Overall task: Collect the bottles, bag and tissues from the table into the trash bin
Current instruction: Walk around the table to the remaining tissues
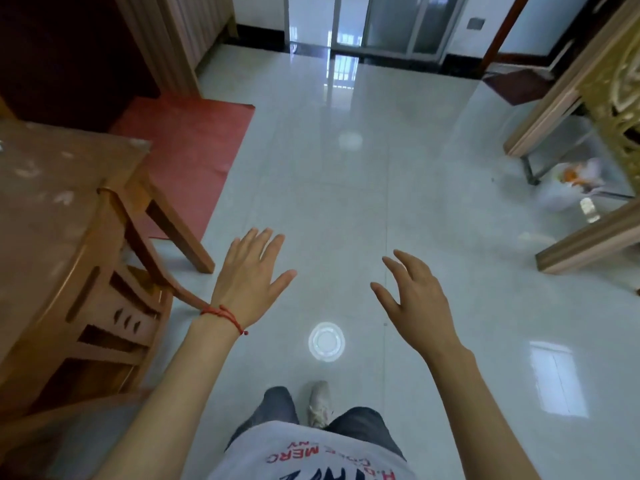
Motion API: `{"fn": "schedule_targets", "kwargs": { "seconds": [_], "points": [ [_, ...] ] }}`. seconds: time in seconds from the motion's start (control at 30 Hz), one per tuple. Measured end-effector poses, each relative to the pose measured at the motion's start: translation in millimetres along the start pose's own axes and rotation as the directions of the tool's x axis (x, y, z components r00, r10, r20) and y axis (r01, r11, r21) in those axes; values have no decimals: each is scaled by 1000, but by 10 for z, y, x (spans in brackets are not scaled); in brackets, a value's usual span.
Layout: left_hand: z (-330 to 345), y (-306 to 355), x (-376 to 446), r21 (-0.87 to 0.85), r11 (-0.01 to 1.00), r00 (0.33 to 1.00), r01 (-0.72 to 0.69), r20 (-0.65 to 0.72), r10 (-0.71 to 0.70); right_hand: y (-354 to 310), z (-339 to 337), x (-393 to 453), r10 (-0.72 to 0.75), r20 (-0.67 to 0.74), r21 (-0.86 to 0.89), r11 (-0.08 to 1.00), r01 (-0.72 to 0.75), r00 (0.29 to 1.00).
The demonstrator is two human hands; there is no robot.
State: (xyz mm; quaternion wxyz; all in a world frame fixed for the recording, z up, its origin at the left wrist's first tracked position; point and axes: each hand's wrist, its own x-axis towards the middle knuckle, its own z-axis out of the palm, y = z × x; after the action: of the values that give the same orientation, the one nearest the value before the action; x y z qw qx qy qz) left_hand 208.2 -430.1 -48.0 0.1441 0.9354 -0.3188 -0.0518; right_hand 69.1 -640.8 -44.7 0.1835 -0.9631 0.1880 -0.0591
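- My left hand point(250, 279): open, fingers spread, nothing in it, held over the floor point(346, 188); red string at the wrist.
- My right hand point(414, 292): open, fingers loosely curled, nothing in it.
- Table point(588, 237): far right, cut off by the frame edge.
- Bag point(568, 188): a blurred white and orange heap on the floor by the table; I cannot tell what is in it.
- Bottle point(589, 209): clear, blurred, just beside the bag.
- Chair point(104, 306): left, partly cut off.
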Motion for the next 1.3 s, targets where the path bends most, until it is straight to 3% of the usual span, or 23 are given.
{"fn": "schedule_targets", "kwargs": {
  "seconds": [0.3,0.9,1.3],
  "points": [
    [-56,-425,1331,23,998,998,57,13,-57,21,140,1625,-60,18,-6,998,60,998],
    [-371,-1744,4210,-3,992,992,128,12,-128,-580,540,4980,-152,51,26,988,151,987],
    [-429,-2317,6135,7,962,961,274,-31,-273,-556,680,7331,-302,105,15,953,302,948]
  ]
}}
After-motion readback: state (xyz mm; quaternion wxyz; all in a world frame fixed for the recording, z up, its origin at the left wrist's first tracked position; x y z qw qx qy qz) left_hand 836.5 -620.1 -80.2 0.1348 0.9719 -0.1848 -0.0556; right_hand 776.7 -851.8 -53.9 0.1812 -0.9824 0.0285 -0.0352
